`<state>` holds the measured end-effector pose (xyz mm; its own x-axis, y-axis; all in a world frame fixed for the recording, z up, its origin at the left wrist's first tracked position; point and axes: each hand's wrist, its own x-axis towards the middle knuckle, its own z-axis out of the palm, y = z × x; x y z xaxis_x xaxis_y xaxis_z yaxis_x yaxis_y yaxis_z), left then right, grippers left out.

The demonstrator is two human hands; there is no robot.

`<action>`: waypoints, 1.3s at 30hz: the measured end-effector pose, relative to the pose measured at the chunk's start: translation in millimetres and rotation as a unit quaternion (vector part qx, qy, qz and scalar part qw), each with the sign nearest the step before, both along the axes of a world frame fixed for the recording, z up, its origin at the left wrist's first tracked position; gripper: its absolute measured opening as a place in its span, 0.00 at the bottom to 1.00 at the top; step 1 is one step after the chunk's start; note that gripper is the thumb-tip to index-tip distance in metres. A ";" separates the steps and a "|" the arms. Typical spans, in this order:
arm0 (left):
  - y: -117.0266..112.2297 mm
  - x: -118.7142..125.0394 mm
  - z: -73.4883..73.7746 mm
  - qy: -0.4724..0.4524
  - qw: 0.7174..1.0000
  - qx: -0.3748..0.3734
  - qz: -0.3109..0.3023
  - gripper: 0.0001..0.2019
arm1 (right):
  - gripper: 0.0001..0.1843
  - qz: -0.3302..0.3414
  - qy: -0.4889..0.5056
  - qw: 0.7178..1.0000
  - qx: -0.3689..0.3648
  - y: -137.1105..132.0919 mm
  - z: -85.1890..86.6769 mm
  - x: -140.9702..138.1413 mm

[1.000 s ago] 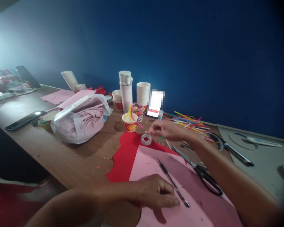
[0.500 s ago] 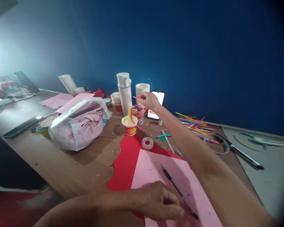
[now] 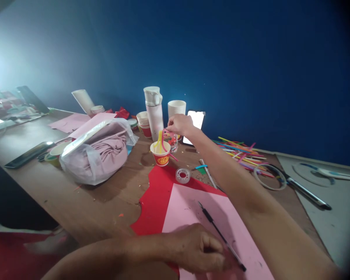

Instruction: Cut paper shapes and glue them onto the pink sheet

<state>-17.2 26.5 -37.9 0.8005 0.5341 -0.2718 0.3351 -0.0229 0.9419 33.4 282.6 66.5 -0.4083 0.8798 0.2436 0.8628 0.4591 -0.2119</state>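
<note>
My right hand (image 3: 179, 124) reaches far across the table, fingers pinched over a small glass jar (image 3: 172, 142) of coloured bits; a small pink piece seems to be between the fingertips. Just left of it stands a red paper cup (image 3: 161, 153) with yellow and pink straw pieces in it. My left hand (image 3: 196, 249) rests knuckles-up on a pink paper sheet (image 3: 186, 206) that lies over red paper (image 3: 156, 196). A black pen (image 3: 218, 233) lies at its fingertips. A clear tape roll (image 3: 183, 175) sits on the red paper.
A plastic bag of pink cloth (image 3: 97, 151), a white bottle (image 3: 154, 111), stacked paper cups (image 3: 176, 111) and a lit phone (image 3: 195, 122) stand behind. Coloured straws (image 3: 239, 153), a wire ring (image 3: 270, 177) and a grey mat (image 3: 332, 206) lie right. A dark phone (image 3: 26, 154) lies left.
My right hand rose from beside the tape roll, reached back toward the cups, and has now dropped slightly over the glass jar. The left hand stayed on the pink sheet.
</note>
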 end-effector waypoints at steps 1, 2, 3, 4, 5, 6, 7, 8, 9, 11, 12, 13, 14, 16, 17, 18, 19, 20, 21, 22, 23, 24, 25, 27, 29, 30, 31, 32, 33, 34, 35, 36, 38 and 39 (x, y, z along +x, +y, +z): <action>0.0 -0.2 1.8 -0.002 1.000 0.000 0.003 0.12 | 0.10 0.003 0.003 1.000 0.005 -1.0 -0.3 0.1; 0.2 -0.5 3.6 -0.003 1.000 -0.001 0.006 0.12 | 0.10 0.006 0.006 1.000 0.010 -2.2 -0.7 0.0; 0.4 -0.7 5.1 -0.004 1.000 -0.003 0.009 0.12 | 0.09 0.011 0.009 1.000 0.014 -3.7 -0.9 -0.1; 0.8 -0.9 6.3 -0.005 1.000 -0.007 0.010 0.12 | 0.09 0.015 0.013 1.000 0.018 -5.4 -0.6 -0.1; 1.2 -1.1 7.0 -0.008 1.000 -0.012 0.012 0.11 | 0.09 0.019 0.020 0.999 0.024 -7.5 0.4 0.4; 1.8 -1.3 7.3 -0.015 1.000 -0.018 0.017 0.11 | 0.09 0.021 0.029 0.999 0.031 -10.2 2.1 1.7; 2.3 -1.3 7.4 -0.025 0.999 -0.027 0.026 0.12 | 0.10 0.022 0.041 0.998 0.041 -13.7 4.4 4.2; 2.8 -1.2 7.5 -0.035 0.998 -0.045 0.036 0.12 | 0.11 0.021 0.056 0.997 0.053 -18.5 6.9 8.1; 3.2 -1.1 7.7 -0.043 0.995 -0.073 0.046 0.14 | 0.13 0.019 0.072 0.995 0.064 -24.7 9.1 13.7; 3.6 -0.6 8.9 -0.048 0.987 -0.137 0.069 0.18 | 0.14 0.018 0.102 0.991 0.080 -42.6 10.2 29.4; 3.5 -0.4 10.0 -0.045 0.983 -0.161 0.079 0.20 | 0.14 0.019 0.112 0.990 0.080 -54.4 8.2 39.3; 3.5 -0.3 11.3 -0.042 0.980 -0.170 0.090 0.21 | 0.14 0.021 0.121 0.989 0.077 -67.9 4.3 50.1; 3.5 -0.3 12.6 -0.041 0.979 -0.167 0.106 0.22 | 0.13 0.029 0.134 0.988 0.066 -82.8 -1.4 61.4; 4.4 -0.7 15.0 -0.042 0.978 -0.139 0.153 0.21 | 0.12 0.055 0.231 0.971 -0.008 -115.1 -16.4 84.1; 5.6 -1.0 15.8 -0.043 0.974 -0.127 0.181 0.21 | 0.12 0.061 0.272 0.959 -0.052 -131.6 -24.5 94.9; 7.4 -1.2 16.3 -0.044 0.970 -0.115 0.212 0.20 | 0.11 0.051 0.305 0.947 -0.086 -147.8 -32.3 105.0; 9.9 -1.5 16.3 -0.048 0.963 -0.103 0.243 0.20 | 0.12 0.028 0.323 0.938 -0.125 -163.4 -39.2 114.3; 12.9 -1.7 16.0 -0.053 0.957 -0.089 0.271 0.19 | 0.13 0.007 0.336 0.929 -0.156 -178.0 -45.1 122.7; 16.3 -2.0 15.5 -0.060 0.950 -0.076 0.296 0.18 | 0.13 -0.010 0.342 0.924 -0.171 -191.5 -49.8 129.9; 20.0 -2.4 15.0 -0.070 0.944 -0.065 0.315 0.17 | 0.13 -0.025 0.337 0.926 -0.172 -203.9 -53.5 136.0; 23.7 -2.9 14.6 -0.078 0.940 -0.056 0.328 0.16 | 0.13 -0.033 0.325 0.931 -0.163 -214.9 -56.4 140.8; 27.3 -3.6 14.4 -0.085 0.936 -0.049 0.338 0.15 | 0.13 -0.035 0.304 0.939 -0.154 -224.7 -59.0 144.1; 30.6 -4.5 14.4 -0.092 0.932 -0.040 0.348 0.15 | 0.13 -0.029 0.269 0.951 -0.149 -233.1 -61.4 145.9; 35.9 -6.6 15.1 -0.103 0.923 -0.022 0.369 0.14 | 0.12 -0.020 0.169 0.976 -0.135 -245.7 -66.9 145.0; 39.1 -8.7 15.8 -0.105 0.916 -0.007 0.388 0.14 | 0.13 -0.012 0.061 0.991 -0.118 -253.1 -73.1 139.1; 40.0 -9.5 15.9 -0.103 0.913 -0.003 0.395 0.14 | 0.15 -0.011 0.015 0.994 -0.106 -255.2 -75.8 135.1; 40.4 -10.3 15.8 -0.100 0.911 -0.001 0.400 0.13 | 0.17 -0.011 -0.021 0.995 -0.094 -256.5 -78.0 131.0; 40.6 -10.8 15.4 -0.098 0.911 0.000 0.400 0.13 | 0.18 -0.011 -0.050 0.995 -0.087 -257.1 -79.3 127.4; 40.6 -11.2 14.8 -0.097 0.913 0.001 0.397 0.13 | 0.18 -0.015 -0.076 0.994 -0.084 -257.2 -79.6 124.9; 40.5 -11.5 14.2 -0.096 0.915 0.000 0.392 0.13 | 0.17 -0.020 -0.098 0.991 -0.086 -256.8 -79.1 123.6; 40.4 -11.6 13.7 -0.094 0.918 -0.001 0.385 0.13 | 0.15 -0.028 -0.118 0.988 -0.091 -256.1 -77.9 124.0; 40.4 -11.6 13.3 -0.092 0.921 -0.002 0.379 0.13 | 0.13 -0.037 -0.135 0.985 -0.097 -254.9 -76.1 125.9; 40.6 -11.5 13.5 -0.086 0.925 -0.007 0.370 0.13 | 0.12 -0.065 -0.161 0.979 -0.103 -251.1 -72.2 133.8; 40.8 -11.3 14.0 -0.081 0.927 -0.010 0.367 0.13 | 0.12 -0.078 -0.170 0.977 -0.103 -248.6 -70.4 139.1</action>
